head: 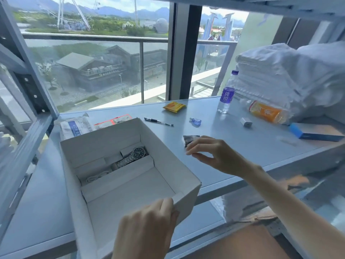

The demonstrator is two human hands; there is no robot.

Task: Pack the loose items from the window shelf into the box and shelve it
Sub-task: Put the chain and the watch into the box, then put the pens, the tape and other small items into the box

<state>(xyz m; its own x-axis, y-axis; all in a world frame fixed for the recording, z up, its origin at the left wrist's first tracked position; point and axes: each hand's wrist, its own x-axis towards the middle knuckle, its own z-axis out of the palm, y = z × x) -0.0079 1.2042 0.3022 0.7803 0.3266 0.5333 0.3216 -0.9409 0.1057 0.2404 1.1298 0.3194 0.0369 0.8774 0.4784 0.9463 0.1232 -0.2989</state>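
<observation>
The left hand (147, 227) comes in from below, knuckles up, its grip pinching the near rim of the open white box (188, 195), thumb outside and fingers curled over the edge. The box sits on the grey shelf (233, 146); in its far half, ahead of that grip, lie a watch (134, 156) and a white cable (97, 177). The right forearm reaches in from the lower right, wrist bent. The right hand (214, 156) is palm down, its grip closed on a small dark packet (189, 140) with fingertips and thumb, just right of the box. Beyond that grip lie a pen (158, 122), a yellow sachet (174, 107), a small blue item (195, 121) and a white charger (246, 122). Farther right stand a bottle (226, 94), with an orange bottle (267, 113) on its side.
</observation>
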